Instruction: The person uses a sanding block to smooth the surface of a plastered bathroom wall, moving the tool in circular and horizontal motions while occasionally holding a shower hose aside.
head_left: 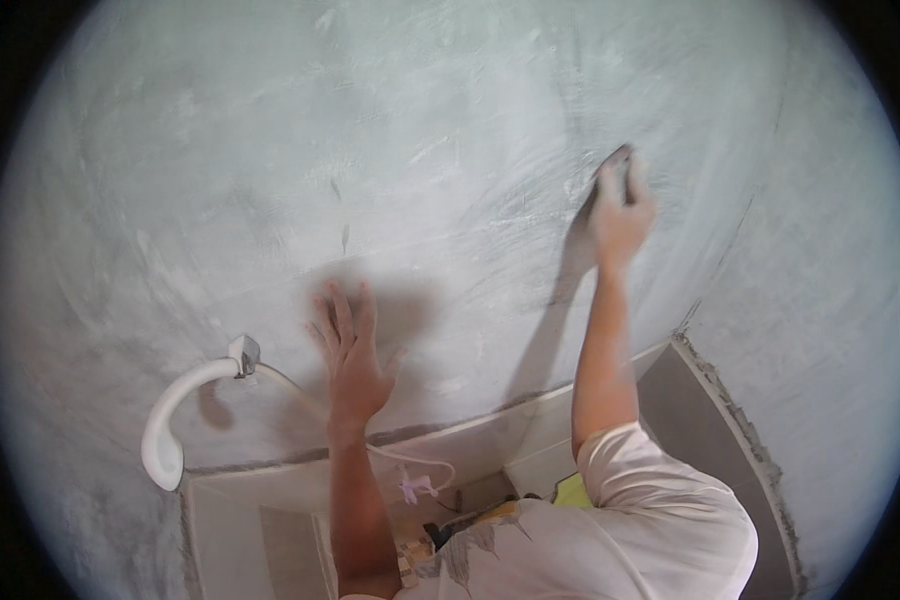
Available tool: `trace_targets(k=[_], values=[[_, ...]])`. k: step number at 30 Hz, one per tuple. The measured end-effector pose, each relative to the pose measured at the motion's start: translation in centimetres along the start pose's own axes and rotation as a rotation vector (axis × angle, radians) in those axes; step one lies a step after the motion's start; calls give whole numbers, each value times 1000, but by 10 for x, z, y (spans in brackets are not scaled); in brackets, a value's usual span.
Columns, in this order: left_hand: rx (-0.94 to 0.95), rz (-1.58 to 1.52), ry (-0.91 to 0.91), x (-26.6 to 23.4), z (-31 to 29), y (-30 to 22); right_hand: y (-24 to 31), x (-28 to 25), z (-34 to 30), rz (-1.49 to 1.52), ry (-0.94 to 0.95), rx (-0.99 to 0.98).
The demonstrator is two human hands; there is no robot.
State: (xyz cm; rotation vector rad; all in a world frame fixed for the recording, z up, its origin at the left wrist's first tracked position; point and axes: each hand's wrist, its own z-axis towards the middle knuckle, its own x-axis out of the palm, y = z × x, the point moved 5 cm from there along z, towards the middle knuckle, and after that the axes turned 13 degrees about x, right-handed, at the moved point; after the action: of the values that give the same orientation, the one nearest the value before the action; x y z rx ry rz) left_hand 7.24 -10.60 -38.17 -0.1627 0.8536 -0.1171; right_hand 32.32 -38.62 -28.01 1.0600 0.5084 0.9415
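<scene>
The grey plastered surface (450, 150) was marked with pale streaks. The left hand (358, 365) was held before its lower part, fingers spread, nothing gripped; whether contact was made could not be told. By the right hand (622, 215), a dark, thin piece (621, 152) was pinched, its edge exposed at the fingertips, against the surface.

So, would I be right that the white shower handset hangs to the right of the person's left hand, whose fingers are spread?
Not quite: the head view shows that the white shower handset hangs to the left, not the right, of the person's left hand. The fingers are spread, as you say.
</scene>
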Motion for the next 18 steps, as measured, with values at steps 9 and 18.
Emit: trace_targets(k=[9, 18], values=[[-91, 162, -106, 30, -2, 1, 6, 32, -148, -133, 287, -252], [-77, 210, -101, 28, 3, -7, 21, -3, 20, -56, -13, -3]])
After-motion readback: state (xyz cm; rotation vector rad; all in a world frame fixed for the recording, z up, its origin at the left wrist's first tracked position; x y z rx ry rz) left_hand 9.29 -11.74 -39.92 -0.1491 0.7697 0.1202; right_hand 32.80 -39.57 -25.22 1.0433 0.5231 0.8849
